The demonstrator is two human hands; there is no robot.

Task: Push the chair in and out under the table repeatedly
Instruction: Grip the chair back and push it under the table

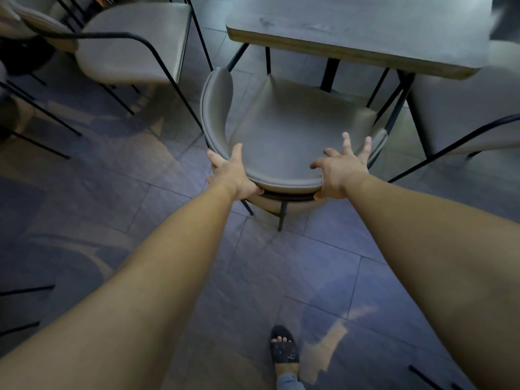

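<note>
- The table [351,26] stands on thin dark legs, its near edge over the front of the chair's seat.
- The chair [289,130] is partly under the table: front of the seat tucked below the edge, curved backrest well out toward the person.
- Another chair [126,43] stands left of the table, a third [464,108] close on the right; a crooked push could knock the chair's frame into the third chair or a table leg.
- The left hand [232,173] clamps the backrest rim, thumb on top, fingers wrapped beneath.
- The right hand [339,170] rests on the rim with fingers [345,142] spread apart, not closed; on a pull outward it may slip off, judging by that loose hold.
- A sandalled foot [284,350] stands behind the chair; a hard pull back might bring a leg onto it.
</note>
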